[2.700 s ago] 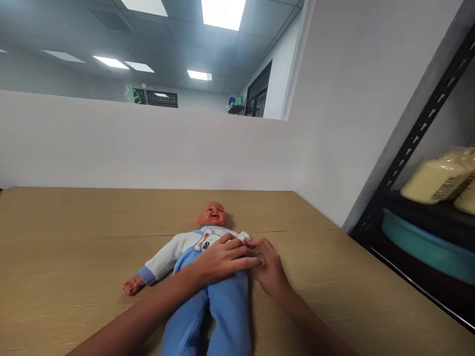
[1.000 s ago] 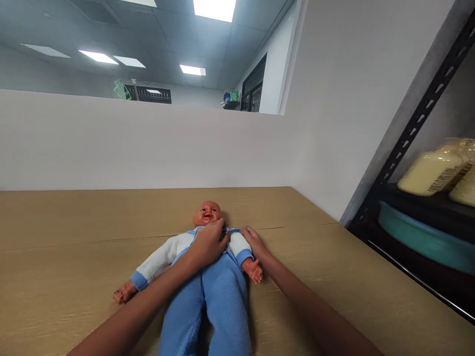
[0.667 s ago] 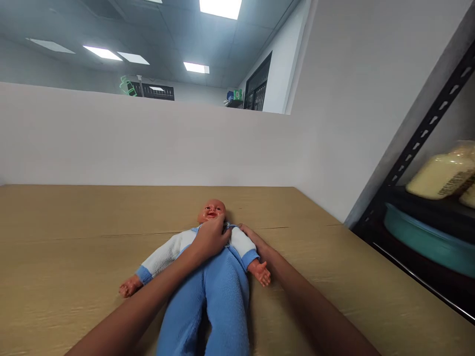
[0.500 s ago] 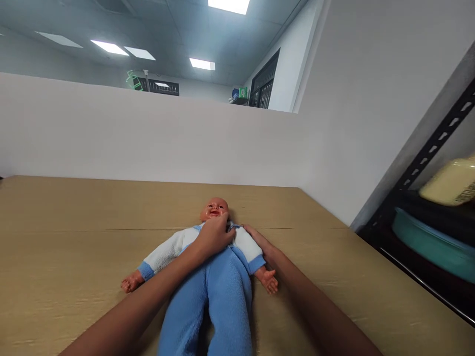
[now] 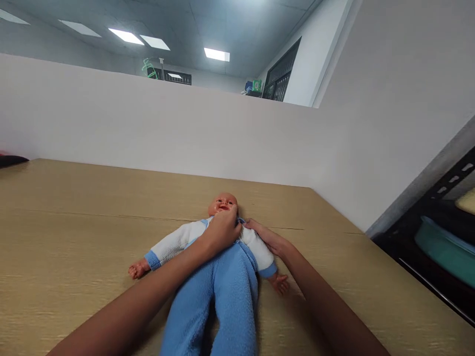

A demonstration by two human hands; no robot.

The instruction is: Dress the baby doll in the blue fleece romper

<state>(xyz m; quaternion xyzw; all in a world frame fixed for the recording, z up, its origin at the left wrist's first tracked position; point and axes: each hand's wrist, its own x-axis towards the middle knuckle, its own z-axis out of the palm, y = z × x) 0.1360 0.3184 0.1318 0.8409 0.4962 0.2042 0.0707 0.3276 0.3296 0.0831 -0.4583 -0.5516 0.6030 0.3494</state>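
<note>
A baby doll lies on its back on the wooden tabletop, its head toward the far wall. It wears a fleecy suit with white sleeves, blue cuffs and blue legs; both doll arms are spread out. My left hand is closed over the doll's upper chest, just under its chin, gripping the suit near the collar. My right hand is at the doll's shoulder on the right side of the view, its fingers closed on the suit's edge beside the neck. My fingertips are partly hidden on both hands.
A white partition wall stands behind the tabletop. To the right, a black slotted-metal shelf holds a teal basin and a pale yellow object. Some dark object shows at the far left edge.
The view has shifted, so the doll and my hands appear slightly further right. My right hand has its fingers drawn in closer at the doll's shoulder. The left hand keeps its place on the chest.
</note>
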